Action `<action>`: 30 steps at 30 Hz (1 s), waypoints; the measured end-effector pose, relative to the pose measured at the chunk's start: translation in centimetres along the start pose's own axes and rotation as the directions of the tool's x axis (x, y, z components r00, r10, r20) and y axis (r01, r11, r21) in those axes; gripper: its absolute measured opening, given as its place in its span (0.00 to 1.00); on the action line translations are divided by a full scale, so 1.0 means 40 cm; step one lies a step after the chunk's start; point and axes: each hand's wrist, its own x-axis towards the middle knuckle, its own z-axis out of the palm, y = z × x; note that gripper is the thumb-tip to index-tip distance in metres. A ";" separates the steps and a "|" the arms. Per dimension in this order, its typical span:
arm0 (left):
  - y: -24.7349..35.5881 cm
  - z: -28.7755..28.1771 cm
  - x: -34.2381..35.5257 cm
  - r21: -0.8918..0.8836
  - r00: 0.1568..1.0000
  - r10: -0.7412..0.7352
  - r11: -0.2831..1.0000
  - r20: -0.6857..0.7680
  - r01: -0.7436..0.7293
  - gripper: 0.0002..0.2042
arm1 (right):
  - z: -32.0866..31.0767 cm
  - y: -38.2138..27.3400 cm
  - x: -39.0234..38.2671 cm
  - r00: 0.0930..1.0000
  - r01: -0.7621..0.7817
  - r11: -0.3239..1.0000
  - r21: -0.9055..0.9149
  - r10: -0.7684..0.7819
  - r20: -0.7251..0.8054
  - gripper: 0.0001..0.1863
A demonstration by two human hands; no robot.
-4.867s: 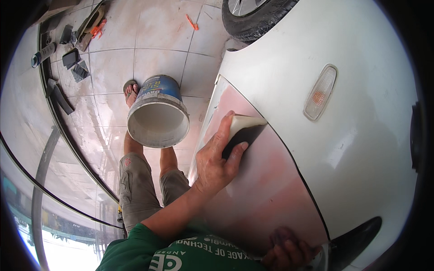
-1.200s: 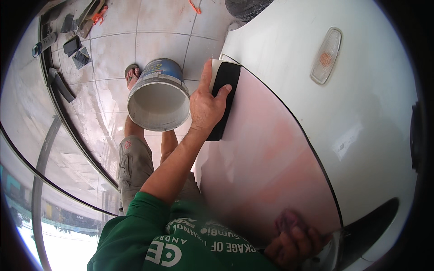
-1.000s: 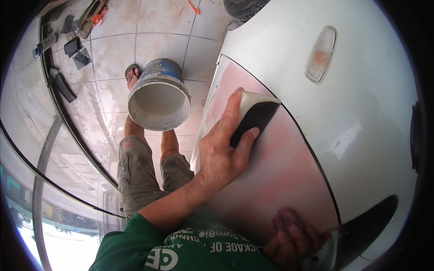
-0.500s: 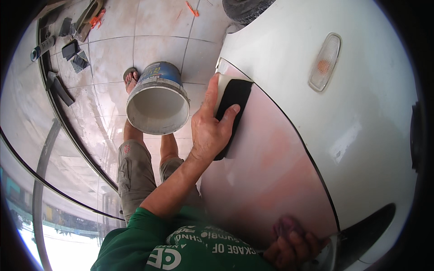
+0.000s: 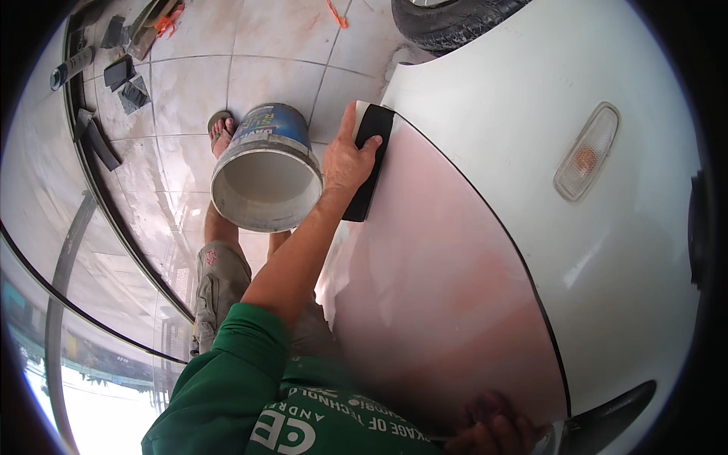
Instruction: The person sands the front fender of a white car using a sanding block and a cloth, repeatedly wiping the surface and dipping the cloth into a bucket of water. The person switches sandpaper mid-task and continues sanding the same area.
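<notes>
My left hand (image 5: 349, 163) is closed around a long sanding block (image 5: 370, 167), black on one face and off-white along its side. My thumb lies over the black face. The block sits against the outer edge of a car panel (image 5: 440, 265) with patchy pink and whitish filler or primer. At the lower right, my right hand (image 5: 497, 434) is in shadow beside that panel, its fingers curled. Something dark and reddish shows at those fingers, too dim to name. Just left of my left hand is a round bucket (image 5: 267, 189) with a blue label, its mouth facing me.
A white car fender (image 5: 508, 136) with a side lamp (image 5: 586, 152) and a tyre (image 5: 451, 23) borders the panel. On the tiled floor (image 5: 189, 83) lie dark sandpaper pieces (image 5: 117, 73), a spray can (image 5: 72, 67) and orange scraps (image 5: 168, 21). A dark rail (image 5: 125, 235) curves along the left.
My left hand and the sanding block have shifted up and left in view, toward the panel's outer edge. The view has moved slightly, showing more tyre. My right hand stays low at the right.
</notes>
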 end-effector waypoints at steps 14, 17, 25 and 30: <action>0.305 -0.170 -0.403 -0.269 0.918 0.394 0.880 -0.048 -0.392 0.42 | -0.106 -0.010 -0.005 0.946 -0.090 0.993 0.077 0.061 0.319 0.08; 0.375 -0.208 -0.495 -0.292 0.902 0.429 0.870 0.046 -0.398 0.41 | -0.104 -0.027 0.046 0.931 -0.161 0.987 0.002 0.152 0.331 0.07; 0.323 -0.222 -0.442 -0.617 0.892 0.339 0.782 0.300 -0.089 0.44 | -0.125 -0.060 0.004 0.890 -0.270 0.962 -0.032 0.263 0.372 0.06; 0.152 -0.250 -0.399 -0.734 0.707 0.317 -0.046 0.632 0.677 0.38 | -0.103 -0.102 -0.062 0.910 -0.322 0.938 -0.132 0.345 0.231 0.08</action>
